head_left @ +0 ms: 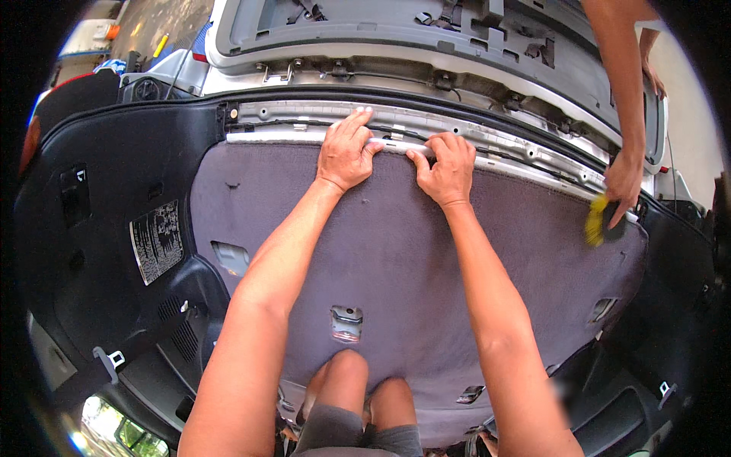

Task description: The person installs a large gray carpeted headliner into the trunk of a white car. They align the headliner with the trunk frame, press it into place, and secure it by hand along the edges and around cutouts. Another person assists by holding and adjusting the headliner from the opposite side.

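A grey carpet (396,228) covers the cargo floor of a vehicle, and a pale strip (502,169) runs along its far edge. My left hand (348,152) bends over that edge left of the middle, fingers pointing away and thumb toward the other hand. A short way to its right, my right hand (448,169) grips the same edge, its fingers curled over the strip and its thumb pointing left. The undersides of my fingers are hidden. Just beyond them a dark cable (293,122) runs along the metal sill (335,114).
At the far right, another person's hand (623,186) holds a yellow-bristled brush (598,221) on the carpet. An opened tailgate (365,49) lies beyond the sill. Black side trim (106,183) borders the left. Metal anchors show in carpet cutouts (347,324). My bare knees (343,373) rest near the front.
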Action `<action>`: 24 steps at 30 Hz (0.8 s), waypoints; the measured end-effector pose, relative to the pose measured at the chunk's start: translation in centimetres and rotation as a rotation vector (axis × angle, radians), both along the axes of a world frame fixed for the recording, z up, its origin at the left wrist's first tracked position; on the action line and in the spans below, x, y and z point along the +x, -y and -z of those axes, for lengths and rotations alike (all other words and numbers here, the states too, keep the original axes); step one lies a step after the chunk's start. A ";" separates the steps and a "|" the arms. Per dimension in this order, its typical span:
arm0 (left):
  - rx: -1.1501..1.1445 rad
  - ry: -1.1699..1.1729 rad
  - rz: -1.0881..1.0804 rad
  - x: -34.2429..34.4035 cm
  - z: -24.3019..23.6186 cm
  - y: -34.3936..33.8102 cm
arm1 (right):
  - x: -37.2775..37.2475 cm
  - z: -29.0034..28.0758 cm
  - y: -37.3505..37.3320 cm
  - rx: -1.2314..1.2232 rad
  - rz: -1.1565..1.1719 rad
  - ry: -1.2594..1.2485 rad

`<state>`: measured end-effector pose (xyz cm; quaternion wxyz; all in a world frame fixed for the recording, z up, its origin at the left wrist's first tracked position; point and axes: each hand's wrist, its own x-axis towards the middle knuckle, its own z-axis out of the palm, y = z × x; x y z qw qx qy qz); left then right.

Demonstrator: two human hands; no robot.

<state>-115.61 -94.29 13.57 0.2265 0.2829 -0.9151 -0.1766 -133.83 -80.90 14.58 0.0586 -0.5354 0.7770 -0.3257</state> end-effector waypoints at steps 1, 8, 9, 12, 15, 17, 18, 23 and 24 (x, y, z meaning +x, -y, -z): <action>0.000 0.000 -0.003 0.0 0.0 0.0 | 0.0 0.0 0.0 0.007 0.001 -0.001; -0.070 0.012 -0.001 0.1 -0.2 -0.6 | 0.3 -0.5 0.2 0.004 0.002 -0.042; -0.097 0.034 -0.004 0.2 -0.2 -0.7 | 0.3 -0.6 0.2 0.001 0.003 -0.039; -0.059 0.027 0.001 0.1 -0.3 -0.6 | 0.4 -0.9 0.2 -0.043 0.021 -0.199; -0.042 0.026 0.020 -0.1 -0.2 -0.4 | 0.5 -1.0 0.4 0.108 0.020 -0.120; -0.012 0.072 0.014 -0.2 -0.2 -0.3 | 0.5 -1.0 0.6 0.109 0.029 -0.108; -0.014 0.099 0.003 -0.2 -0.2 -0.4 | 0.5 -1.0 0.7 0.113 0.027 -0.099; 0.000 0.116 -0.010 -0.3 -0.2 -0.4 | 0.6 -1.0 1.0 0.178 0.042 -0.115; 0.006 0.120 -0.012 -0.3 -0.2 -0.4 | 0.6 -1.1 1.1 0.170 0.046 -0.117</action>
